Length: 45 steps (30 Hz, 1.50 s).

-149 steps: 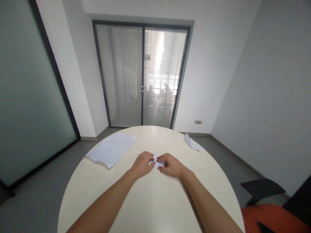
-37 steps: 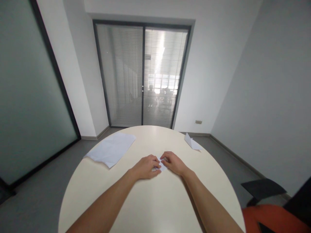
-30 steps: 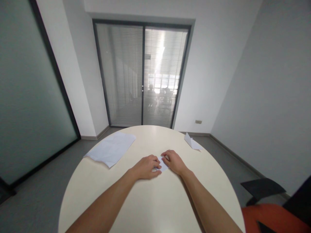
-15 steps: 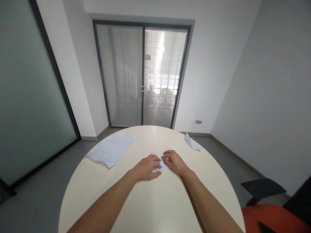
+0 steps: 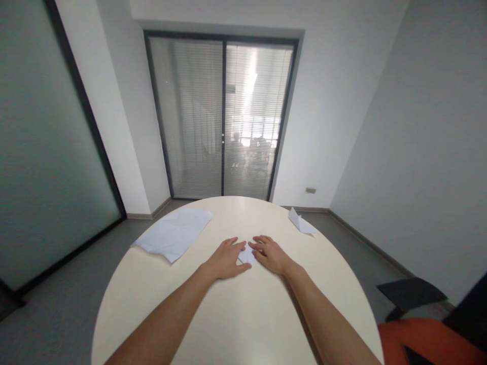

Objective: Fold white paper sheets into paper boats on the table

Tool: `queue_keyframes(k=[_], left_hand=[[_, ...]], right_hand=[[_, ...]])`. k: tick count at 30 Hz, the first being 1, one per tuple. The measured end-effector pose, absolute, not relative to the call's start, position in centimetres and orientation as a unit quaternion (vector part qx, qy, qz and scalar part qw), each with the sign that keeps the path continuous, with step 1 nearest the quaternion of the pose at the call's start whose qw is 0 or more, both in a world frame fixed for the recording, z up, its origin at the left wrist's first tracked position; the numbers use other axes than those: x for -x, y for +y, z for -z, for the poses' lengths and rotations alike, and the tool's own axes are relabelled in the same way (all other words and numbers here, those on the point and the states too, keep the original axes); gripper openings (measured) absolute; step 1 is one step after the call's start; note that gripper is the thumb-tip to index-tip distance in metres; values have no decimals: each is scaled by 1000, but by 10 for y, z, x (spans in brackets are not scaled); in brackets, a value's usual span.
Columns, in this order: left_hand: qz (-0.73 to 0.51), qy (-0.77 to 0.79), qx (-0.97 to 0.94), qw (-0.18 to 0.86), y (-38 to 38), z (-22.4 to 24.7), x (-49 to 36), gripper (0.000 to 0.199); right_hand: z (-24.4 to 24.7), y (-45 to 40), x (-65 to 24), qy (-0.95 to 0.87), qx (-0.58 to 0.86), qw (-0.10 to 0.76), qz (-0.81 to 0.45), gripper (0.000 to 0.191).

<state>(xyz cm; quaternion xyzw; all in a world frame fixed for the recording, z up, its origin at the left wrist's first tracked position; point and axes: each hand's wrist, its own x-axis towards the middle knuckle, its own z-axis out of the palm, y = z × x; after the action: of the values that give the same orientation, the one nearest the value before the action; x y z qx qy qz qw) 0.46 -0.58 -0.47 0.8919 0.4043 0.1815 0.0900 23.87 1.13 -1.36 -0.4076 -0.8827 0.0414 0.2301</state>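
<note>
Round cream table (image 5: 243,314), small folded white paper piece (image 5: 246,255) lying mid-table between both hands; left hand (image 5: 225,259) and right hand (image 5: 271,253) press it flat, fingers spread, not gripping.

— What do you have on the head camera?

— I see both hands pressed flat on a small folded piece of white paper (image 5: 246,254) near the middle of a round cream table (image 5: 243,314). The left hand (image 5: 225,258) lies palm down with fingers spread, covering the paper's left part; the right hand (image 5: 271,253) rests on its right edge, fingers extended.

— Anything else on the table?

— A larger creased white sheet (image 5: 173,233) lies at the far left rim, and a folded paper shape (image 5: 300,223) sits at the far right rim (both well apart from the hands). Beyond the table I see a glass door with blinds (image 5: 222,116), and an orange seat (image 5: 429,342) at lower right.
</note>
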Motion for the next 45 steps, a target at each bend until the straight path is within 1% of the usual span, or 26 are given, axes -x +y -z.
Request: queue_keyframes(k=[5,11,14,21,29,35,40,45], left_hand=[[-180,431,-881,76,-5,5,-7,70],[-200,483,-852,17,-3,12,-13,61],[-213,494,-843,12,-2,13,-13,57],[-220,462,-857,68,1,6,-3,32],[-233,459,-856,48,1,8,-4,30],[-246,464,-850,38,1,11,-4,24],[-262,456,-850,40,4,15,-3,27],[-269,453,-848,48,3,15,-3,30]], right_hand=[[8,12,-244,-886,395,240,-30,34],[6,13,-252,-886,393,246,-30,31],[3,11,-249,-886,395,244,-23,30],[-1,7,-242,-878,406,252,-25,30],[-7,3,-232,-881,398,251,-46,22],[-7,-1,-226,-886,371,256,-111,17],[-7,-3,-222,-880,371,261,-140,16],[-3,-2,-216,-866,400,274,-121,17]])
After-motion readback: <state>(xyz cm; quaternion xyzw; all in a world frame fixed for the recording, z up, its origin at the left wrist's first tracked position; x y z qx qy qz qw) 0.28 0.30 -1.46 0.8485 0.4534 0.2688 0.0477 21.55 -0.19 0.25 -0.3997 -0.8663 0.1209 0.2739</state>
